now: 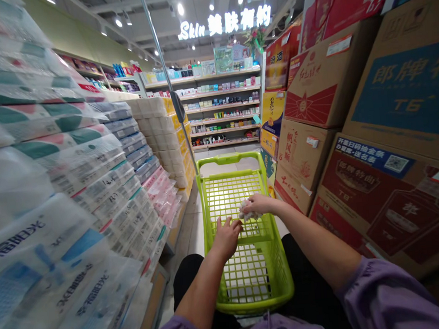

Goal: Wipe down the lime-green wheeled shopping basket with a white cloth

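Along the aisle [193,233], the green basket [283,276] runs lengthwise, handle end [229,158] farthest.

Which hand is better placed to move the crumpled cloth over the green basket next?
Probably the right: the right hand pinches the cloth above the basket. The left hand looks empty, its fingers spread nearby.

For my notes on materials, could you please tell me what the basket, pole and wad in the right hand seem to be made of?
The basket looks like semi-gloss plastic, given its moulded lattice and even lime colour. The pole is probably metal: thin, straight, grey with a shine. The wad in the right hand seems soft, matte fabric, judging by its crumples, though paper is possible.
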A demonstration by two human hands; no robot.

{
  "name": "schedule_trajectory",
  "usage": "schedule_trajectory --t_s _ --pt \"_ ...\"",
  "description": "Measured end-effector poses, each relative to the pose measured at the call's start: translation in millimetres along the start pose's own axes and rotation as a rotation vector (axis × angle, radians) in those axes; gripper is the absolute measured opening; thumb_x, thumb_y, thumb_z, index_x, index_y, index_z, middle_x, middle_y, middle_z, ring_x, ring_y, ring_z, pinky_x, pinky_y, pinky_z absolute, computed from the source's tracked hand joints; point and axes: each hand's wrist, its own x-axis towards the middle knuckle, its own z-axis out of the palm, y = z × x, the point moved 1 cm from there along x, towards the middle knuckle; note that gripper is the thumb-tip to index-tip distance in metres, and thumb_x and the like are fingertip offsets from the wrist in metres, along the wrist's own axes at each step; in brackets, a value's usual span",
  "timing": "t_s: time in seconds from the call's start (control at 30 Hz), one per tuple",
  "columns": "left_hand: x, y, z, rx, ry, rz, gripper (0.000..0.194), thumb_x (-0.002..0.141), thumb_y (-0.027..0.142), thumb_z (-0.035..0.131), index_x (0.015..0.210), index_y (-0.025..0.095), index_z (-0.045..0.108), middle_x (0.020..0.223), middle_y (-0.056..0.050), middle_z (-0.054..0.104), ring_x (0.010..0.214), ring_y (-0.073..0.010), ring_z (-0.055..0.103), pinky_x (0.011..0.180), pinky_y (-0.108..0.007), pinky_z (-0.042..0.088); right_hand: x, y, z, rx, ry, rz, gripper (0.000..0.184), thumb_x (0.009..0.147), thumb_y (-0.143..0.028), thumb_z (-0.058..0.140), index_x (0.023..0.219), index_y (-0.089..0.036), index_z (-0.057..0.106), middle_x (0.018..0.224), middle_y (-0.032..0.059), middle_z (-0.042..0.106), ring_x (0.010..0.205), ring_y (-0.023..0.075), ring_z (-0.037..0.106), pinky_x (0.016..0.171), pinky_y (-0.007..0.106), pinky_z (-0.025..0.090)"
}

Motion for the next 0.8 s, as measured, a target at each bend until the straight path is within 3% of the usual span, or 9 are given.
schedule_trajectory --t_s 0.07,0.13,0.27,0.33,0.43,0.57,0.63,0.7,0.8 --pt "0.1 0.6 -1.2 -0.004 0.001 0.002 0.039 0.08 0.0 0.046 0.107 0.022 0.062 0.126 -0.005 0.06 0.126 -0.0296 0.046 0.108 -0.067 0.025 7.4 6.6 0.9 0.074 0.111 0.067 0.029 0.08 -0.043 0.062 0.085 -0.017 0.072 0.082 0.0059 0.07 0.075 0.0188 0.064 0.068 0.025 0.047" --pt "0.2 1.2 -1.7 -0.017 0.004 -0.001 0.041 0.078 -0.002 0.046 0.107 0.023 0.062 0.125 -0.004 0.061 0.126 -0.0295 0.046 0.108 -0.067 0.025 11.3 9.6 7.4 0.057 0.271 0.116 0.029 0.084 -0.037 0.056 0.1 -0.017 0.07 0.102 0.0105 0.068 0.096 0.0244 0.062 0.082 0.032 0.047" --pt "0.2 1.1 -0.7 -0.025 0.019 -0.002 0.043 0.077 -0.003 0.045 0.106 0.023 0.062 0.124 -0.003 0.061 0.126 -0.0294 0.046 0.108 -0.066 0.024 4.7 3.4 28.8 -0.069 0.5 -0.015 0.047 0.091 -0.026 0.046 0.137 -0.019 0.047 0.144 0.0138 0.043 0.132 0.0255 0.038 0.106 0.039 0.033" --pt "-0.1 0.0 0.5 -0.018 0.035 0.003 0.04 0.079 -0.002 0.045 0.106 0.022 0.062 0.124 -0.004 0.061 0.125 -0.0295 0.047 0.108 -0.066 0.025 -3.4 0.4 36.4 -0.14 0.486 -0.077 0.051 0.09 -0.032 0.049 0.139 -0.021 0.044 0.15 0.0125 0.036 0.136 0.0275 0.033 0.108 0.045 0.031" --pt "-0.2 -1.8 2.6 -0.006 0.04 0.016 0.038 0.079 0.0 0.047 0.106 0.022 0.062 0.124 -0.007 0.06 0.123 -0.029 0.047 0.107 -0.066 0.026 -14.8 2.4 35.8 -0.188 0.388 -0.04 0.053 0.08 -0.033 0.064 0.131 -0.028 0.052 0.152 0.0095 0.033 0.136 0.0336 0.032 0.104 0.055 0.032" --pt "0.7 -2.1 3.7 0.0 0.031 0.013 0.038 0.08 0.001 0.047 0.107 0.023 0.062 0.125 -0.006 0.06 0.123 -0.0288 0.047 0.107 -0.065 0.026 -16.8 7.8 15.9 0.028 0.366 -0.048 0.028 0.083 -0.02 0.055 0.106 -0.024 0.069 0.139 0.0068 0.051 0.123 0.0241 0.05 0.101 0.038 0.04" --pt "1.5 -1.3 3.4 0.002 0.034 0.008 0.037 0.082 0.002 0.045 0.106 0.023 0.063 0.124 -0.006 0.06 0.122 -0.0282 0.048 0.108 -0.065 0.026 -11.6 7.8 4.9 0.235 0.375 -0.102 0.029 0.09 -0.024 0.046 0.107 -0.023 0.07 0.128 0.0046 0.06 0.121 0.0198 0.053 0.098 0.031 0.042" --pt "1.9 -0.5 3.3 0.007 0.041 0.007 0.036 0.083 0.003 0.044 0.105 0.023 0.063 0.124 -0.006 0.061 0.121 -0.0275 0.049 0.108 -0.064 0.027 -4.9 7.6 -2.9 0.342 0.356 -0.123 0.032 0.093 -0.029 0.043 0.11 -0.023 0.069 0.12 0.003 0.065 0.124 0.0202 0.051 0.099 0.031 0.042" --pt "1.4 -0.2 3.9 0.027 0.052 0.006 0.035 0.082 0.003 0.046 0.105 0.023 0.064 0.124 -0.006 0.061 0.122 -0.0281 0.048 0.108 -0.064 0.028 3.4 10.6 -9.9 0.279 0.324 -0.061 0.027 0.089 -0.027 0.05 0.104 -0.024 0.072 0.118 0.0032 0.067 0.131 0.0234 0.045 0.103 0.034 0.04"
